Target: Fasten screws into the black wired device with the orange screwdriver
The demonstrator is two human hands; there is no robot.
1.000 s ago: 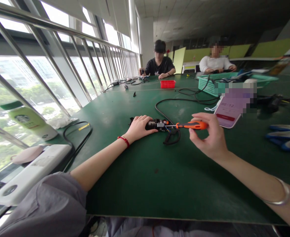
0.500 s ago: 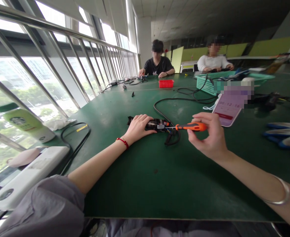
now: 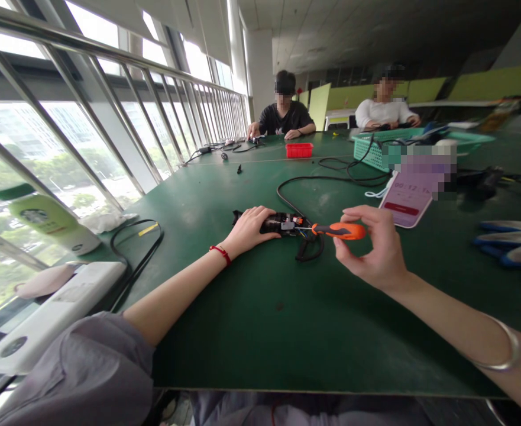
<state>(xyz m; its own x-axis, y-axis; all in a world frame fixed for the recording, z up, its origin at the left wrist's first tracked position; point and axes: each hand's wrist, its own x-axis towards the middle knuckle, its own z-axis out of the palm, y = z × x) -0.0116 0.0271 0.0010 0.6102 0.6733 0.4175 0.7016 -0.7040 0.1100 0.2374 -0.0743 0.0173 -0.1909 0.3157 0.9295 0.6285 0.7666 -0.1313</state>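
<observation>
My left hand is wrapped over a black corded device lying on the green table, pressing it down. The device's right end is uncovered, with grey and orange parts and thin wires showing. Between the thumb and fingers of my right hand is an orange-and-black screwdriver, held nearly level. Its shaft points left and its tip reaches the device's exposed end; exactly what the tip touches is too small to tell. A black cord runs from that end toward the back.
A phone leans behind my right hand, near a green basket of cables. Gloves lie at the right. A red tray stands farther back. At left are a bottle and a white box. Two people sit across.
My right hand and the screwdriver have shifted slightly left, toward the device. My left hand stays on the device, which has moved hardly at all.
</observation>
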